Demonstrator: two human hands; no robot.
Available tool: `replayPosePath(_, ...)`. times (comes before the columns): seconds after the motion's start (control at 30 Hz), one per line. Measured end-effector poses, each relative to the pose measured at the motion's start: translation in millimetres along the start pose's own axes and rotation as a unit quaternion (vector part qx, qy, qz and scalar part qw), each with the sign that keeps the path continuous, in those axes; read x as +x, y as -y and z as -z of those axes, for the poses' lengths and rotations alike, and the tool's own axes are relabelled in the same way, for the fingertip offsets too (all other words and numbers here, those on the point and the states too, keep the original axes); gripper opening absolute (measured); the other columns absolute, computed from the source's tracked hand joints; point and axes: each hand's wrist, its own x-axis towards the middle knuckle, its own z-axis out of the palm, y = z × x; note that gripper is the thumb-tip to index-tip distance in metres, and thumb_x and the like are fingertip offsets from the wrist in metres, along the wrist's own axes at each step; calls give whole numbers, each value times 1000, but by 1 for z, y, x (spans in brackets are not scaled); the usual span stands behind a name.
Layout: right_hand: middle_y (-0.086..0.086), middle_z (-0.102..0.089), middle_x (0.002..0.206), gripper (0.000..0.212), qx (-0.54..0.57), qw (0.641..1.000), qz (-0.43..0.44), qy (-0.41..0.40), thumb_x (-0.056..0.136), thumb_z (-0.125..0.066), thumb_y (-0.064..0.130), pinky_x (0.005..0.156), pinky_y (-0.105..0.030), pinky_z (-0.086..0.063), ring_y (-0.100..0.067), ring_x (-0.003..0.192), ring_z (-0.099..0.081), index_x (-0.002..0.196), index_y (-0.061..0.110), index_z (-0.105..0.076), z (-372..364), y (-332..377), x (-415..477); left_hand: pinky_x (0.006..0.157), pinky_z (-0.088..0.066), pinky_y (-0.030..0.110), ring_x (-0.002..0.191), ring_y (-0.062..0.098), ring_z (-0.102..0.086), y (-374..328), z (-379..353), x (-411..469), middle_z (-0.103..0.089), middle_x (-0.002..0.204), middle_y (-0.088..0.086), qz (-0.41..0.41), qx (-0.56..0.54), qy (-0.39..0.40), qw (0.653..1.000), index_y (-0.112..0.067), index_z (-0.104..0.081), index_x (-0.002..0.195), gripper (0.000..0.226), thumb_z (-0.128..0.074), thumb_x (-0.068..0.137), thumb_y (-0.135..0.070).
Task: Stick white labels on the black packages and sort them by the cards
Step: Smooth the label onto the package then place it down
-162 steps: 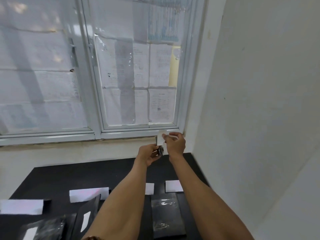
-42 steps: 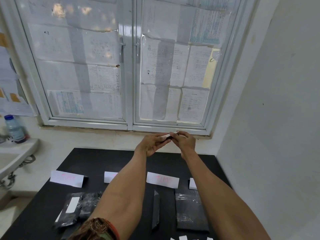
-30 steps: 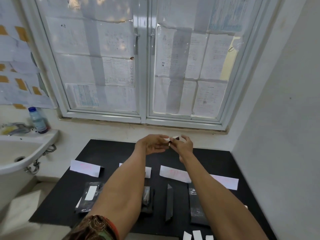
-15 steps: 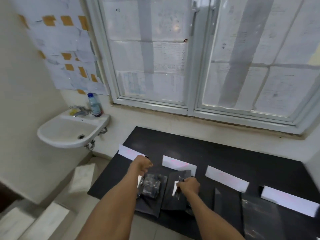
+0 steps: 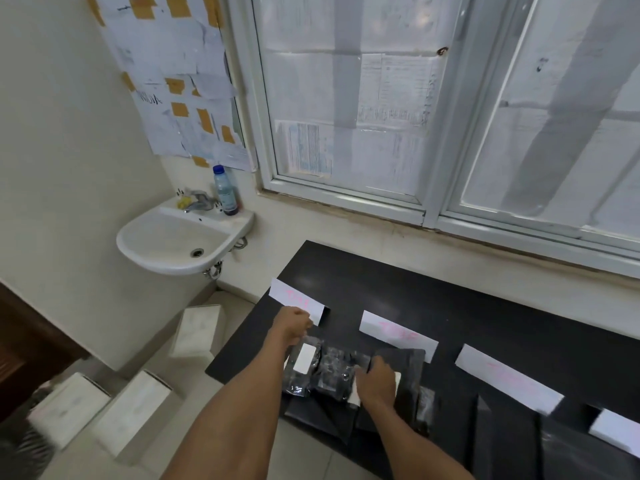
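Observation:
Several black packages lie in a row along the near edge of the black table point(image 5: 450, 306). The leftmost package point(image 5: 294, 379) carries a white label point(image 5: 304, 358). My left hand point(image 5: 292, 325) is closed at that package's far left corner, just below the first white card point(image 5: 298, 301). My right hand point(image 5: 377, 379) rests fingers-down on a flat black package point(image 5: 410, 368), with a white label point(image 5: 398, 377) showing from under it. A crinkled package point(image 5: 334, 370) lies between my hands. More cards with pink writing point(image 5: 398, 336) point(image 5: 509, 379) point(image 5: 616, 433) stand further right.
A white sink point(image 5: 180, 240) with a tap and a blue-capped bottle point(image 5: 225, 190) hangs on the wall left of the table. White boxes point(image 5: 199, 329) point(image 5: 135, 410) sit on the floor. A paper-covered window point(image 5: 415, 116) runs behind the table.
My hands came down from in front of the window to the table's left end. My view swung left and down. The right hand now lies flat on a package, over the label.

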Motion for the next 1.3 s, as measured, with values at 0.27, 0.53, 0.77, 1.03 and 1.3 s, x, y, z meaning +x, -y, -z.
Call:
replayPosePath(0.27,-19,-20,153,96,-66,985,21,157,75,-69,53,109,-42,-33,-37,139,-27,150,32,-14,-37,25,-7,59,-46,23,93,22,-60,-7,-4,9,-65,110,11,-51,-22,-7,998,-19,-67,102,20,-68,83,-18)
replayPosePath(0.53,-18,-34,145,117,1,993,-73,96,71,-77,28,103,-43,-42,-35,127,-45,152,22,8,-44,40,-4,80,-47,28,102,22,-63,11,12,14,-66,114,10,-48,2,-15,999,-13,-68,110,29,-69,81,-17)
replayPosePath(0.77,-14,-55,134,116,124,975,-147,108,55,-91,15,98,-35,-48,-31,123,-52,149,18,-24,-38,19,6,71,-42,25,85,16,-58,22,6,12,-65,97,6,-17,12,-2,1000,-10,-67,105,23,-68,81,-12)
replayPosePath(1.03,-19,-65,107,56,262,906,-289,164,76,-80,20,63,-31,-47,-28,81,-58,117,-11,-55,-10,12,7,75,-46,27,90,20,-61,21,-11,-3,-69,103,10,-28,23,3,999,-8,-68,98,17,-67,82,-7)
replayPosePath(1.3,-11,-67,76,19,484,820,-261,158,73,-75,-9,43,-19,-46,-16,64,-59,84,-1,-62,31,-9,-9,75,-41,27,86,21,-51,9,-31,-34,-54,95,7,-11,74,5,997,-15,-56,84,13,-68,80,-16)
